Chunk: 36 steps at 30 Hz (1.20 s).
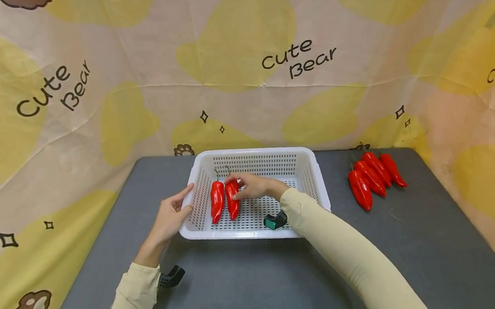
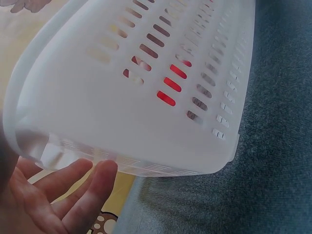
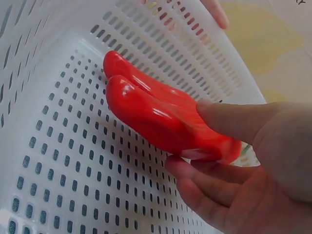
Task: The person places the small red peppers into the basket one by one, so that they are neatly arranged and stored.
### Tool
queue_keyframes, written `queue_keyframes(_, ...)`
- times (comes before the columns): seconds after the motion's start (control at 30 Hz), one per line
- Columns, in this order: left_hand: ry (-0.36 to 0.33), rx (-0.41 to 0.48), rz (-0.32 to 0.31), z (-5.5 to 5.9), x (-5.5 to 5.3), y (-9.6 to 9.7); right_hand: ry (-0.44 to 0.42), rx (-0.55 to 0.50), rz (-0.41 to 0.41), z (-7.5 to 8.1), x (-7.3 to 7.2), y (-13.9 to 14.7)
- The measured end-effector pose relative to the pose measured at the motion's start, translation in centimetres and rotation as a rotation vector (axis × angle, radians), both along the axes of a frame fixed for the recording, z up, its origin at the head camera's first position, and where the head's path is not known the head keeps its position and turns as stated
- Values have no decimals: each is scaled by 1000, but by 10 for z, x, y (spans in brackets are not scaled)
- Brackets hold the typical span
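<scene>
A white perforated plastic basket [image 1: 261,233] stands on the dark table. Inside, toward its left end, lie two long red chili peppers side by side. My right hand [image 1: 252,186] pinches the right-hand pepper [image 3: 151,119] between thumb and fingers, near its stem end. The other pepper [image 1: 217,201] lies just to the left, close against it in the right wrist view. At the basket's left side, my left hand [image 1: 171,217] holds the rim, with several fingers [image 2: 97,187] bent below it on the outside. The basket wall partly hides the peppers in the left wrist view.
Several more red chili peppers [image 1: 370,175] lie grouped on the table right of the basket. The dark table [image 1: 241,287] extends in front of the basket. A patterned cloth [image 1: 229,48] hangs behind and along both sides.
</scene>
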<state>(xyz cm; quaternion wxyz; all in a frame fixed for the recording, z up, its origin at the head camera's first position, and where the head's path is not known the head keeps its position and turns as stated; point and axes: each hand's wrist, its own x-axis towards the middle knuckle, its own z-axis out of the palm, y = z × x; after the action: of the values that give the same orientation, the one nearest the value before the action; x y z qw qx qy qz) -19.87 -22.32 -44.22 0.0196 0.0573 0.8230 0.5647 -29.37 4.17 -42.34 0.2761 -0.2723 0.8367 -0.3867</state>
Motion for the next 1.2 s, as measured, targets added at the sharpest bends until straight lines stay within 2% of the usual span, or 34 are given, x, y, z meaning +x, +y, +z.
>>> queue_keyframes(0.27, -3, 18, -5, 0, 0, 0, -75, 25, -13, -1, 0, -1)
queue_keyframes(0.47, -5, 23, -4, 0, -2, 0, -97, 21, -23, -3, 0, -2)
queue_keyframes(0.77, -25, 32, 1, -1, -2, 0, -176, -17, -50, -5, -1, -4)
queue_keyframes(1.2, -14, 32, -1, -2, -3, 1, -315, -64, -30, -4, 1, -3)
